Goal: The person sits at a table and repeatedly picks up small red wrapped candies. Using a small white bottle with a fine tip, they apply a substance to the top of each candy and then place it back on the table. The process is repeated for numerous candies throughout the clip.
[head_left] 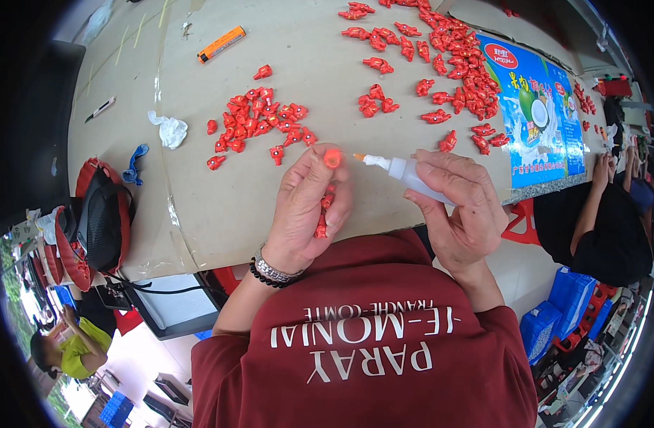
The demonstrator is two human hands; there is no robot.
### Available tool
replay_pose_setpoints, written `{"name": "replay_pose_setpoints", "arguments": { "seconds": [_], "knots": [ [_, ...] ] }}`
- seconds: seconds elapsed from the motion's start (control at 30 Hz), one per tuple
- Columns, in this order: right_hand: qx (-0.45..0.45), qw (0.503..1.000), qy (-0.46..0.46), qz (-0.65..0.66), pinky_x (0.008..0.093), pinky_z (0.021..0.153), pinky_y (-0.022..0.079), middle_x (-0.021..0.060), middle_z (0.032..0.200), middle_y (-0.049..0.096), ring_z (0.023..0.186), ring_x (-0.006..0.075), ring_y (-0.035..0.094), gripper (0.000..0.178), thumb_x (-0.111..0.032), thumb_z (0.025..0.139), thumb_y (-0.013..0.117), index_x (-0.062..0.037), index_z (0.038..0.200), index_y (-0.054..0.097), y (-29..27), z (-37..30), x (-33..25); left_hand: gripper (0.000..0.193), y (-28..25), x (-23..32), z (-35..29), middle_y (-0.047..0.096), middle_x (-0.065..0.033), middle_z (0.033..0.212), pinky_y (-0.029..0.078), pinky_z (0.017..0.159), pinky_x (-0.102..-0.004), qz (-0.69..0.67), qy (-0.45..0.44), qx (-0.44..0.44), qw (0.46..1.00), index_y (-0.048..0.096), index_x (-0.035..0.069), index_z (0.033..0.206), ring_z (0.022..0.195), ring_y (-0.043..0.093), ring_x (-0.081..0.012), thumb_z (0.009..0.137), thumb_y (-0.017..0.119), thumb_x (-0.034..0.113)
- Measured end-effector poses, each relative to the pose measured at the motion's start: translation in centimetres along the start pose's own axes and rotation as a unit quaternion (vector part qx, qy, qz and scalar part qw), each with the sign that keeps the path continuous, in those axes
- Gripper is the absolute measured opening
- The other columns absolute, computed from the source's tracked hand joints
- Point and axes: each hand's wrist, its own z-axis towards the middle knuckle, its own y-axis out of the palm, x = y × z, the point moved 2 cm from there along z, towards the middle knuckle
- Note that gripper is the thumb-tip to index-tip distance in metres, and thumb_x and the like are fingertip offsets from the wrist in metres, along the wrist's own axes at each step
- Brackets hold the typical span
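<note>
My left hand (302, 203) is closed near the table's front edge. Its thumb and finger pinch a small red plastic piece (333, 158) with a round, hollow-looking end turned up. More red pieces (322, 225) are tucked in the curled fingers below. My right hand (466, 203) grips a translucent white squeeze bottle (411, 173), tilted on its side. Its whitish nozzle ends in an orange tip, which points at the pinched piece with a small gap between them. Beyond my left hand lies a loose cluster of similar red pieces (252, 123).
A bigger pile of red pieces (466, 78) spreads at the far right beside a blue printed sheet (534, 114). An orange stick-shaped object (222, 44), crumpled white tissue (170, 131), a knife (100, 108) and a blue item (133, 165) lie leftward. Other people sit at both sides.
</note>
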Motion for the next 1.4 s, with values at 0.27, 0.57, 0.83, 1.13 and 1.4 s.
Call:
{"name": "replay_pose_setpoints", "arguments": {
  "seconds": [0.27, 0.57, 0.83, 1.13, 1.4],
  "knots": [
    [-0.007, 1.000, -0.017, -0.001, 0.0333, 0.064, 0.053, 0.0149, 0.090, 0.065, 0.078, 0.0272, 0.064, 0.031, 0.010, 0.065, 0.072, 0.0021, 0.093, 0.064, 0.2, -0.1, -0.1, 0.027, 0.0, -0.1, 0.0, 0.055, -0.0009, 0.075, 0.030, 0.033, -0.0194, 0.025, -0.006, -0.008, 1.000, 0.052, 0.006, 0.099, 0.040, 0.038, -0.0067, 0.099, 0.044, 0.032],
    [-0.017, 1.000, -0.020, 0.002, 0.0331, 0.065, 0.053, 0.0162, 0.092, 0.065, 0.078, 0.0271, 0.064, 0.032, 0.009, 0.065, 0.074, 0.0018, 0.095, 0.064, 0.3, 0.0, -0.1, 0.027, 0.0, -0.1, -0.1, 0.055, -0.0015, 0.079, 0.031, 0.033, -0.0196, 0.030, -0.010, -0.007, 0.999, 0.051, 0.005, 0.099, 0.040, 0.040, -0.0069, 0.099, 0.043, 0.031],
    [-0.032, 0.999, -0.019, 0.002, 0.0330, 0.068, 0.055, 0.0192, 0.093, 0.066, 0.081, 0.0278, 0.066, 0.033, 0.006, 0.065, 0.077, 0.0026, 0.095, 0.063, 0.3, 0.1, -0.4, 0.029, 0.4, -0.1, -0.2, 0.053, -0.0022, 0.071, 0.031, 0.033, -0.0193, 0.036, -0.015, 0.023, 0.999, 0.050, 0.005, 0.094, 0.039, 0.038, -0.0065, 0.100, 0.042, 0.032],
    [-0.037, 0.999, -0.030, 0.004, 0.0336, 0.068, 0.055, 0.0187, 0.093, 0.066, 0.081, 0.0283, 0.066, 0.032, 0.005, 0.065, 0.077, 0.0027, 0.094, 0.063, 0.2, 0.0, -0.4, 0.035, 0.6, 0.0, -0.2, 0.043, -0.0017, 0.052, 0.028, 0.034, -0.0191, 0.082, -0.015, 0.020, 0.996, 0.048, 0.005, 0.088, 0.035, 0.032, -0.0063, 0.100, 0.038, 0.036],
    [-0.021, 0.999, -0.039, 0.000, 0.0333, 0.063, 0.053, 0.0161, 0.090, 0.064, 0.077, 0.0276, 0.064, 0.032, 0.008, 0.064, 0.074, 0.0028, 0.094, 0.064, 0.1, 0.2, -0.6, 0.035, 0.2, -0.1, -0.4, 0.049, -0.0019, 0.064, 0.030, 0.036, -0.0199, 0.055, -0.017, -0.003, 0.998, 0.050, 0.005, 0.092, 0.039, 0.037, -0.0067, 0.101, 0.036, 0.036]
  ]
}}
